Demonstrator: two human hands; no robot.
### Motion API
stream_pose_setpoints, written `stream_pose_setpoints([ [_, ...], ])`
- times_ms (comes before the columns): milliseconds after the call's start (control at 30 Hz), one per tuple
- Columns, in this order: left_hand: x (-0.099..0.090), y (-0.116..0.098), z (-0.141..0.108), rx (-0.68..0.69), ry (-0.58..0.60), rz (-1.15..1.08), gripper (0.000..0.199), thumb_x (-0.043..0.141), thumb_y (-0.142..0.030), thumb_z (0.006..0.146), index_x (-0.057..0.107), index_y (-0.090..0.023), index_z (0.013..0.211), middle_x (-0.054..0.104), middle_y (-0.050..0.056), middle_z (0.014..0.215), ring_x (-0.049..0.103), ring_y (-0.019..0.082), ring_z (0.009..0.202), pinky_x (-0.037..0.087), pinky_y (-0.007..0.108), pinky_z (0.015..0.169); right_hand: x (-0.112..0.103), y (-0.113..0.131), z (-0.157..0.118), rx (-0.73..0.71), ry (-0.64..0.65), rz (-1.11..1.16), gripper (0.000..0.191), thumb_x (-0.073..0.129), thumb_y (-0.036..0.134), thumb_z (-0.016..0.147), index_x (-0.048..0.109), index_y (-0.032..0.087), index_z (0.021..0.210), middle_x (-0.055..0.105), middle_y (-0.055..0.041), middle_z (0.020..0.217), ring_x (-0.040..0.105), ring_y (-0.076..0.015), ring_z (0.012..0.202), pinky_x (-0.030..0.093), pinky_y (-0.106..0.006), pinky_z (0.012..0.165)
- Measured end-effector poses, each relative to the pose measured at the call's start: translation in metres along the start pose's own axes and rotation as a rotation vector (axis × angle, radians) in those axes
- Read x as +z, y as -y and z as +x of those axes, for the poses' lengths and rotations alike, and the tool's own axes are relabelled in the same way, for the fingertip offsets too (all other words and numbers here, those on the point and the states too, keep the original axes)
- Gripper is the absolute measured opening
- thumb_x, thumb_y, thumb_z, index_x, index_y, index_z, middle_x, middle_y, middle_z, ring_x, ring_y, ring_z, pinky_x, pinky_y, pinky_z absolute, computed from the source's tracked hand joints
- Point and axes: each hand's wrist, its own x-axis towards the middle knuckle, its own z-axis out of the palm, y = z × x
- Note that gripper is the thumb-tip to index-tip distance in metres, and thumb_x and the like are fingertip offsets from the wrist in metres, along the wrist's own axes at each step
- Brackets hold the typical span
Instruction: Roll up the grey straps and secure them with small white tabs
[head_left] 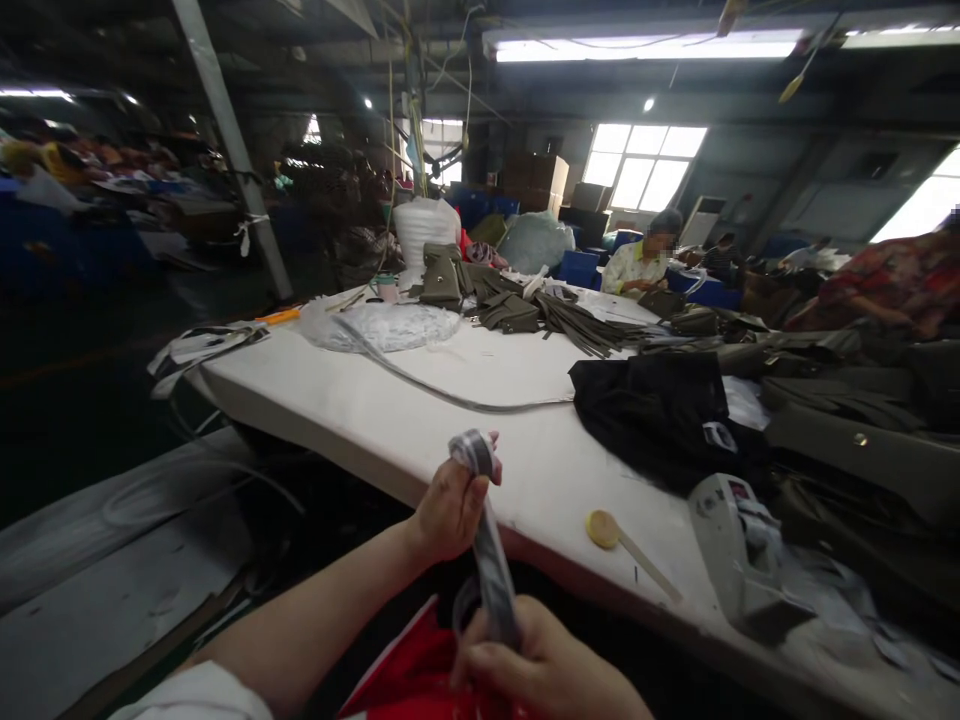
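A grey strap (491, 560) with pale edges runs between my two hands, over the front edge of the white table. My left hand (450, 510) is closed around its upper end, where the strap is wound in a loop over the fingers. Lower down, nearer my body, my right hand (525, 655) grips the same strap between thumb and fingers. Part of the strap curls beside that hand. Red cloth (397, 665) lies beneath, in my lap.
On the white table (525, 440) are a black cloth (652, 410), a yellow tape roll (602, 529), a white dispenser (739, 550) and a long grey strip (480, 405). Olive pieces (825, 400) are piled at right. Two people (645, 260) (892, 280) sit beyond.
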Motion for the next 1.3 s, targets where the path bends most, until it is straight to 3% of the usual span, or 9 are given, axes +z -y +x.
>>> stream_pose_setpoints([
  [100,-0.005,0.019,-0.009,0.042,0.263,0.276,0.049,0.055,-0.065,0.081,0.067,-0.017,0.075,0.062,0.010,0.072,0.059,0.026,0.077,0.045,0.038,0.084,-0.043,0.013,-0.020,-0.032,-0.304,-0.155,0.050,0.048,0.056,0.090,0.070,0.013,0.076,0.048,0.0018,0.050,0.041,-0.0088,0.044,0.035,-0.021,0.045],
  [233,0.007,0.020,-0.015,-0.421,0.418,0.081,0.064,0.034,-0.067,0.090,0.061,-0.017,0.060,0.044,-0.001,0.043,0.043,0.013,0.041,0.036,0.026,0.048,-0.079,0.011,-0.020,-0.117,-0.782,-0.716,0.037,0.060,0.042,0.084,0.064,0.015,0.110,0.067,-0.0110,0.101,0.062,-0.0246,0.095,0.049,-0.037,0.086],
  [333,0.014,0.007,-0.010,-0.727,0.479,-0.314,0.071,0.030,-0.070,0.090,0.065,-0.013,0.066,0.035,-0.006,0.032,0.030,0.009,0.028,0.034,0.024,0.041,-0.066,-0.006,-0.004,-0.200,-0.714,-0.787,0.053,0.055,0.031,0.087,0.044,0.018,0.137,0.055,-0.0141,0.131,0.052,-0.0275,0.120,0.040,-0.045,0.104],
  [467,0.011,-0.012,0.006,-0.827,0.403,-0.671,0.069,0.034,-0.066,0.092,0.068,-0.009,0.072,0.027,-0.009,0.033,0.026,0.007,0.028,0.041,0.025,0.047,-0.030,-0.023,0.019,-0.105,-0.569,-0.557,0.031,0.041,0.031,0.095,0.057,0.018,0.118,0.065,-0.0102,0.106,0.062,-0.0239,0.098,0.048,-0.037,0.089],
  [667,0.003,0.000,0.018,-0.193,-0.069,-0.287,0.060,0.051,-0.072,0.081,0.065,-0.015,0.095,0.061,0.006,0.083,0.058,0.021,0.079,0.044,0.039,0.093,-0.006,0.008,0.004,-0.068,-0.042,-0.109,0.038,0.049,0.046,0.093,0.068,0.015,0.082,0.063,-0.0023,0.071,0.057,-0.0140,0.066,0.046,-0.024,0.065],
  [767,0.000,0.018,0.005,-0.059,0.185,0.126,0.064,0.053,-0.080,0.072,0.065,-0.016,0.075,0.061,0.011,0.079,0.058,0.025,0.080,0.043,0.038,0.085,-0.034,0.023,-0.020,-0.050,-0.215,-0.076,0.043,0.051,0.053,0.090,0.066,0.014,0.078,0.057,-0.0002,0.058,0.049,-0.0106,0.049,0.040,-0.022,0.051],
  [933,0.000,0.022,-0.006,-0.512,0.475,-0.107,0.077,0.024,-0.079,0.085,0.062,-0.016,0.063,0.041,-0.002,0.037,0.037,0.011,0.034,0.033,0.026,0.044,-0.092,0.011,-0.025,0.038,-0.638,-0.604,0.037,0.047,0.048,0.092,0.068,0.018,0.098,0.068,-0.0064,0.083,0.061,-0.0200,0.075,0.047,-0.030,0.069],
  [1067,-0.002,0.012,0.002,-0.738,0.511,-0.481,0.077,0.031,-0.078,0.085,0.065,-0.012,0.064,0.033,-0.006,0.028,0.031,0.009,0.024,0.040,0.024,0.042,-0.094,-0.006,-0.016,0.056,-0.549,-0.681,0.042,0.039,0.047,0.095,0.070,0.020,0.091,0.070,-0.0078,0.091,0.062,-0.0239,0.091,0.047,-0.033,0.081],
  [1300,-0.023,-0.001,0.033,-0.888,0.305,-0.954,0.076,0.011,-0.050,0.101,0.065,-0.009,0.067,0.022,-0.009,0.030,0.023,0.006,0.025,0.045,0.021,0.050,-0.066,-0.026,-0.008,0.103,-0.459,-0.223,0.062,0.033,0.062,0.093,0.068,0.011,0.098,0.054,0.0001,0.051,0.048,-0.0136,0.045,0.037,-0.025,0.047],
])
